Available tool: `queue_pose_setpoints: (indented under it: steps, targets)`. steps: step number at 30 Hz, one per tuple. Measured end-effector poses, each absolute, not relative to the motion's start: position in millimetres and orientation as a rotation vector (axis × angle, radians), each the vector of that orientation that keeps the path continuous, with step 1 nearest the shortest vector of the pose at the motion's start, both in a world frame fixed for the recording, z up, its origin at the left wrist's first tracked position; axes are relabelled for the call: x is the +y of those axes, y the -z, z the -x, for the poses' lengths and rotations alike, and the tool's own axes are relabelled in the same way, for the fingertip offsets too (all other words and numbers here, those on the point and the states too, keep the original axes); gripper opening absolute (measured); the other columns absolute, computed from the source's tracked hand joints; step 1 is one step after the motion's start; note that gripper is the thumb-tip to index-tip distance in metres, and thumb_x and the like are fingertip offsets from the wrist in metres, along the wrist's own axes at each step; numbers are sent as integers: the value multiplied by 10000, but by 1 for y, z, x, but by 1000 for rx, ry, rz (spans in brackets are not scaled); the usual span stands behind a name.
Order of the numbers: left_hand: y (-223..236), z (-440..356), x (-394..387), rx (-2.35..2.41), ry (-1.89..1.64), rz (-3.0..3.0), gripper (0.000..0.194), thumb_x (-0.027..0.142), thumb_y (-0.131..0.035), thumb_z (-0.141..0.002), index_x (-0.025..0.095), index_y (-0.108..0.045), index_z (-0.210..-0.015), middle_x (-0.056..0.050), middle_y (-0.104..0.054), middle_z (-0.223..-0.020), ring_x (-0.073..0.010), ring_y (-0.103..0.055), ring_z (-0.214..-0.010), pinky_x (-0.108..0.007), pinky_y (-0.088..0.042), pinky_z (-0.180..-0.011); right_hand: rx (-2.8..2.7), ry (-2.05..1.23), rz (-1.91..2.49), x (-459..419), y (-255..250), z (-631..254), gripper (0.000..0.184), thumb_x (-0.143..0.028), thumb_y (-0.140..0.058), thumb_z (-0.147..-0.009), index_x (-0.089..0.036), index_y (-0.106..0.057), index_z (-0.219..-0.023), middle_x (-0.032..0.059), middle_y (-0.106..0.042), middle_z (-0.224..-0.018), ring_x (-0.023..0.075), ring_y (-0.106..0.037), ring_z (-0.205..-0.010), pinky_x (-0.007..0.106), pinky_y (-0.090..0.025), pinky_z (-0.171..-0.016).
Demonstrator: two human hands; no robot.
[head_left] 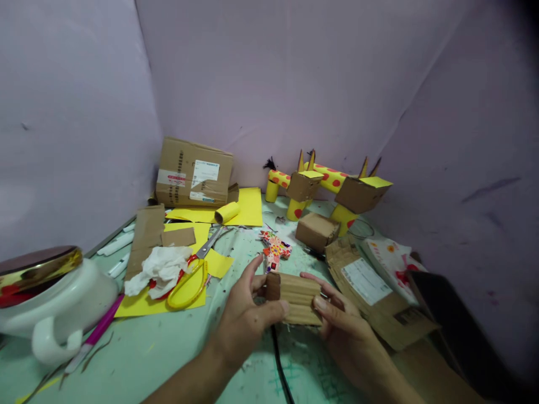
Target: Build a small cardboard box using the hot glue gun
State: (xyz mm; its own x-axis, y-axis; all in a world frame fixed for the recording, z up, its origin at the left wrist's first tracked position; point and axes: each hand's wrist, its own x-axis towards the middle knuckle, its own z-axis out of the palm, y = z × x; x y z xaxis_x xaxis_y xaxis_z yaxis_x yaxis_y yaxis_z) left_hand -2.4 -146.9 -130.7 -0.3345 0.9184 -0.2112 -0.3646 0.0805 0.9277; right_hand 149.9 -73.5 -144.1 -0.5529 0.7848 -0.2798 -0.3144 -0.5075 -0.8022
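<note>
Between both hands, just above the table, is a small folded piece of corrugated cardboard (300,300). My left hand (248,314) grips its left end, the thumb lying along the near face. At the other end my right hand (343,317) pinches it with the thumb in front and fingers behind. Just beyond it lies a flower-patterned object (275,249), its kind unclear. A closed brown cardboard box (318,231) sits farther back to the right. Behind it stand two animal figures, a smaller one (305,185) and a larger one (362,193), with box heads and red-spotted yellow tube bodies.
Yellow-handled scissors (188,285) and crumpled white tissue (164,269) lie on yellow paper (126,306) at left. A white mug (90,289) stands nearer. A labelled carton (193,174) is at the back. Flattened cardboard (391,306) lies right, and a black cable (280,365) runs in front.
</note>
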Motion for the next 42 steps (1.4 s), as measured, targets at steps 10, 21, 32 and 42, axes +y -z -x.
queue_pose_setpoints:
  steps: [10,21,32,42]
  targets:
    - [133,6,-139,1228,-1479,-502,978,197,-785,-534,134,-343,-1404,-168,-665,-1174,-290,-655,-945,-298,-517,-652,-973,-2114,878,-68,142,-150,580,-218,-879,-501,-175,-627,-1022,55,-720,-903,201,-698,-758,279,-537,-614]
    - [132,6,-139,1261,-1448,-523,806,162,-751,-613,127,-428,-1350,-143,-670,-1105,-225,-675,-785,-309,-563,-576,-982,-2047,904,-64,143,-151,497,-221,-863,-527,-162,-638,-966,55,-702,-868,202,-701,-728,322,-567,-629]
    - [133,5,-138,1270,-1449,-555,701,198,-746,-633,122,-492,-1282,-84,-687,-988,-208,-671,-810,-286,-563,-613,-1024,-2017,878,-63,144,-149,483,-238,-850,-519,-170,-663,-959,38,-716,-808,184,-685,-666,302,-543,-573]
    - [139,5,-137,1326,-1453,-564,438,159,-657,-750,127,-556,-1175,-61,-695,-880,-178,-664,-703,-289,-540,-580,-1082,-2050,860,-68,146,-146,423,-228,-784,-613,-193,-577,-981,7,-721,-729,148,-688,-573,254,-540,-532]
